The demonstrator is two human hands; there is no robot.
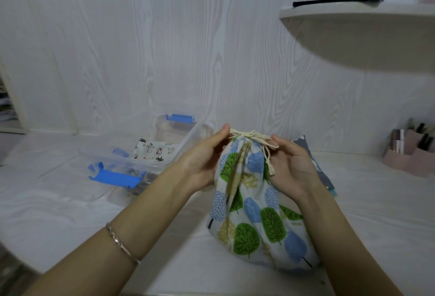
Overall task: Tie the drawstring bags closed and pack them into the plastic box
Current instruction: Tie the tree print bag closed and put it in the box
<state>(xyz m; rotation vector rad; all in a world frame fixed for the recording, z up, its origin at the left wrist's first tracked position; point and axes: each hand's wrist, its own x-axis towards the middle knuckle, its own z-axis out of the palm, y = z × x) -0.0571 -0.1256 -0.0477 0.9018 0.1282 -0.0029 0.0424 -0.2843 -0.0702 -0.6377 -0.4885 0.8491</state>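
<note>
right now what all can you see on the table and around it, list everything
tree-print drawstring bag: 1, white with green and blue trees, centre of the table
cream drawstring: 1, at the bag's gathered mouth
plastic box: 1, clear with blue latches, left of the bag, lid off
animal-print bag: 1, white, inside the box
grey bag: 1, behind the right hand, partly hidden
pink organiser: 1, far right
wall shelf: 1, white, upper right
bracelet: 1, silvery, left wrist
left hand: grip on the drawstring
right hand: grip on the drawstring
</note>
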